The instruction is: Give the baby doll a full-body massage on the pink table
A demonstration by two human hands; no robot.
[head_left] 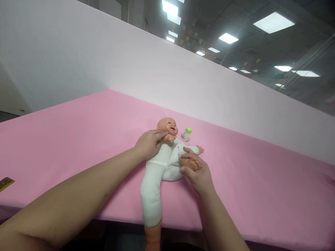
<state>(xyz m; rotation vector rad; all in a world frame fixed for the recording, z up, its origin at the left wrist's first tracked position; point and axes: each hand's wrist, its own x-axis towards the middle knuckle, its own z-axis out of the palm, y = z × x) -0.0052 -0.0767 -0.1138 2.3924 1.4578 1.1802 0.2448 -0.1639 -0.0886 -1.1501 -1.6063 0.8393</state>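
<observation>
Dressing step in hand: by my reading, the person is working a plastic baby doll in a white knitted sleepsuit [167,158], which lies on its back on the pink cloth-covered table [78,139].
Doll: head toward the white wall [131,66], one long white-clad leg [151,195] running off the table's near edge, bare foot hanging below.
Left hand [149,143]: laid flat on the doll's chest just under its chin, fingers extended, pressing rather than gripping; nothing held.
Right hand [196,174]: at the doll's other leg, fingers curled about its bare foot [190,163], grasping it and keeping it raised beside the doll's hip.
Small white bottle with a green cap [186,134]: standing just beside the doll's head, on the wall side, apart from both hands.
Yellow tag [5,183]: at the table's near edge, well apart from the doll.
Next move, as I judge it: the foot needs guiding along the loose suit leg while the chest hand steadies the body.
</observation>
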